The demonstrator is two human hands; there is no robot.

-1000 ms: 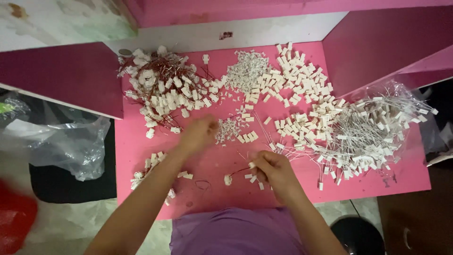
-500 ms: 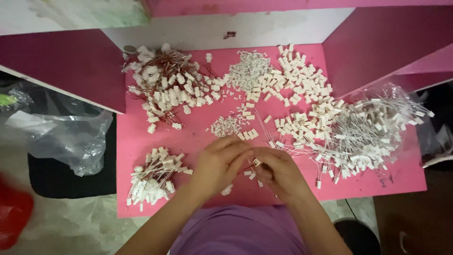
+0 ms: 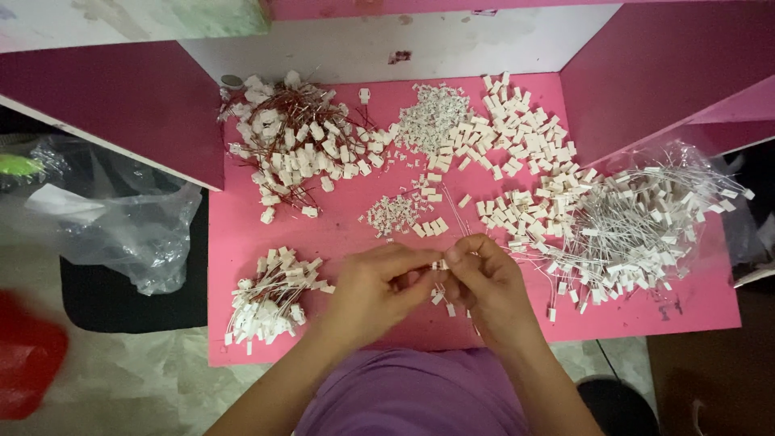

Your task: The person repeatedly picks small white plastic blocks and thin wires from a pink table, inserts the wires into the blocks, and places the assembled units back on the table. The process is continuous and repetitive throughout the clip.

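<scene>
Two hands meet over the near middle of the flat pink tabletop (image 3: 242, 234): my left hand (image 3: 375, 282) and right hand (image 3: 488, 278) both pinch fingertips onto one small white plastic connector (image 3: 440, 264). Just left lies a bundle of white connectors on thin white wires (image 3: 270, 300). Right, a tangled white-wire heap (image 3: 638, 222) crowds the edge. Farther back I see loose white housings (image 3: 517, 133) and a red-wired connector pile (image 3: 295, 149).
</scene>
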